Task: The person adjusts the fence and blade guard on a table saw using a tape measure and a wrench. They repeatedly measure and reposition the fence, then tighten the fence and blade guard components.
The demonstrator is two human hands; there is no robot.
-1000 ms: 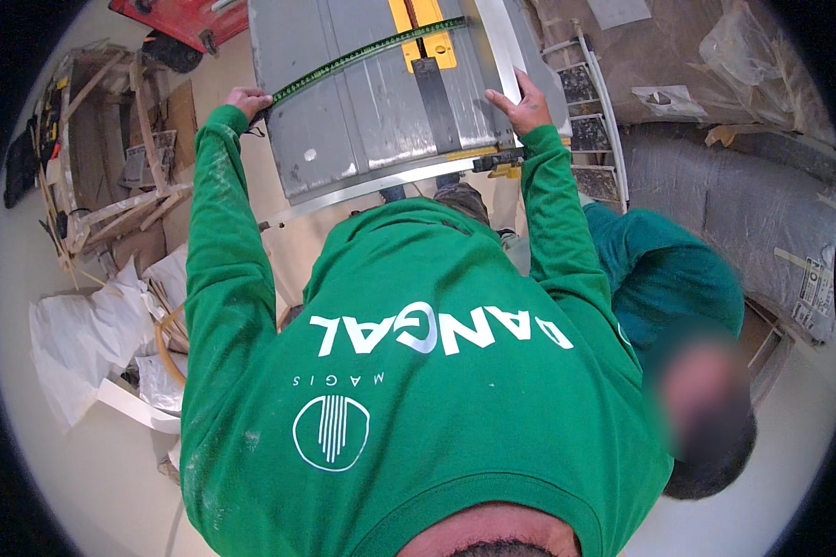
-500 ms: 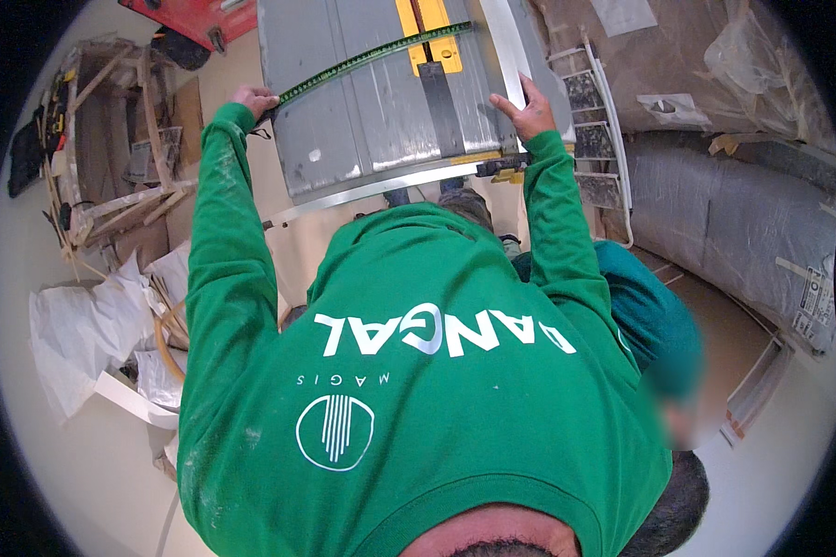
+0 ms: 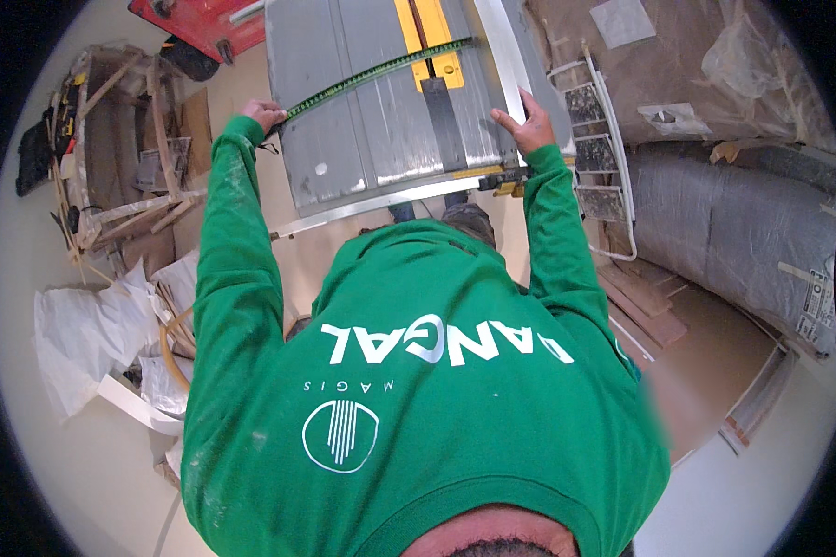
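Observation:
My left hand [image 3: 264,115] is closed at the left edge of the grey table saw top [image 3: 344,148], on the end of a green tape measure [image 3: 372,74]. A dark strap hangs below that hand; the tape's case is hidden. The blade of the tape runs across the saw top, over the yellow throat plate [image 3: 448,67], toward the silver rip fence [image 3: 500,46]. My right hand [image 3: 529,128] straddles the near end of the fence, thumb on its left side and fingers on its right.
A silver front rail [image 3: 362,204] runs along the saw's near edge. To the right stand a white stepladder [image 3: 604,148] and plastic-wrapped bulky items [image 3: 715,204]. Wooden frames [image 3: 153,130] and white sheeting [image 3: 88,334] lie left. Boards [image 3: 646,306] rest on the floor at right.
A person in teal beside me at the right has moved out of view, uncovering boards on the floor. The saw appears slightly lower in view; both hands keep their places on tape and fence.

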